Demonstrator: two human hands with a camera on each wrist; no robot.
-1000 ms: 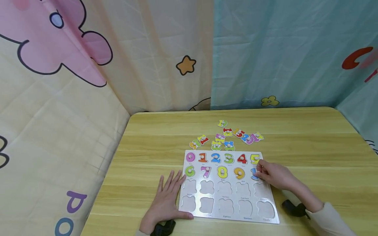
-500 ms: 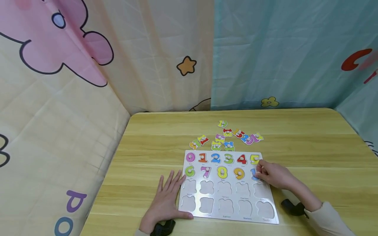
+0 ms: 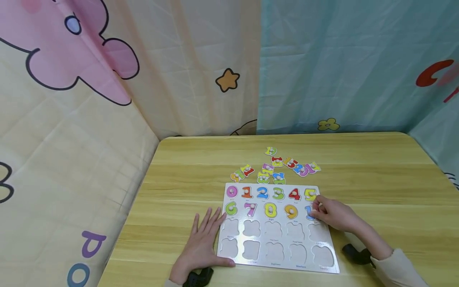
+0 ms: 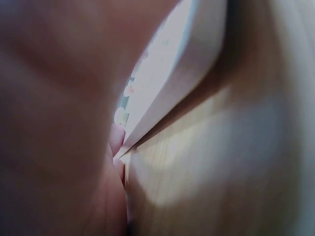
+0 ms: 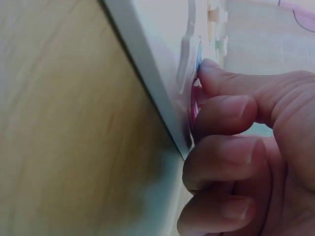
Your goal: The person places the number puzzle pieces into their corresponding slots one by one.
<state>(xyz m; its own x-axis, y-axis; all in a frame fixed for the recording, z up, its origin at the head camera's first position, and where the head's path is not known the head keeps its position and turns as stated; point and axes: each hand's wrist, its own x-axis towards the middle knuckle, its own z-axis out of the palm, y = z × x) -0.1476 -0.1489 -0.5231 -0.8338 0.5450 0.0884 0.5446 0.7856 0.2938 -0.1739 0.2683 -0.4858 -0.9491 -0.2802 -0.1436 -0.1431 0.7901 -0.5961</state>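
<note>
A white number puzzle board [image 3: 262,238] lies on the table with numbers 0 to 9 set in its upper two rows. My right hand [image 3: 335,215] pinches a number puzzle piece [image 3: 308,211] with a blue 1 at the right end of the second row; thumb and index finger hide the rest of it. In the right wrist view this piece [image 5: 194,103] also shows a red-pink part, and the other fingers curl. Spread flat, my left hand [image 3: 202,245] touches the board's left edge, its thumb at the lower left corner. The left wrist view is mostly blocked by the palm.
Several loose two-digit number pieces [image 3: 277,161] with knobs lie scattered behind the board, a few close to its back edge. Hollow recesses [image 3: 274,229] fill the board's lower two rows. Printed curtains [image 3: 201,79] stand around the wooden table [image 3: 376,179].
Both hands stay nearly in place. The right fingers remain on the piece with the blue 1, and the whole view shifts only very slightly.
</note>
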